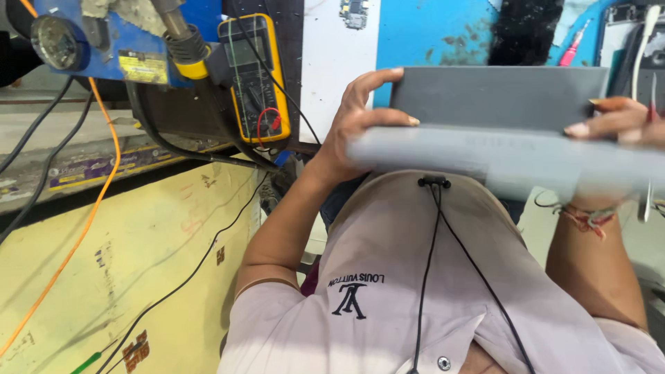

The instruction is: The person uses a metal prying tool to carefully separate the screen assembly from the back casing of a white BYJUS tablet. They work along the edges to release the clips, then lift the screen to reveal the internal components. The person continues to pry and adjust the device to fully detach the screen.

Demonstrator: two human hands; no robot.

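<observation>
A flat grey slab-shaped device (pixel 499 104), like a closed laptop, is held up in front of my chest with its near edge blurred. My left hand (pixel 353 125) grips its left end, thumb on top and fingers curled round the side. My right hand (pixel 613 121) holds its right end, fingers laid across the top. A thin metal tool (pixel 651 138) sticks out along the right hand; whether the hand pinches it I cannot tell. My light shirt (pixel 388 291) with a black cable (pixel 429 263) fills the lower view.
A yellow multimeter (pixel 255 76) with red and black leads stands at upper left beside a blue unit (pixel 104 41) with a hot-air nozzle. An orange cable (pixel 90 208) and black cables cross the yellow bench front (pixel 125 277). A blue work mat (pixel 443 34) lies beyond the device.
</observation>
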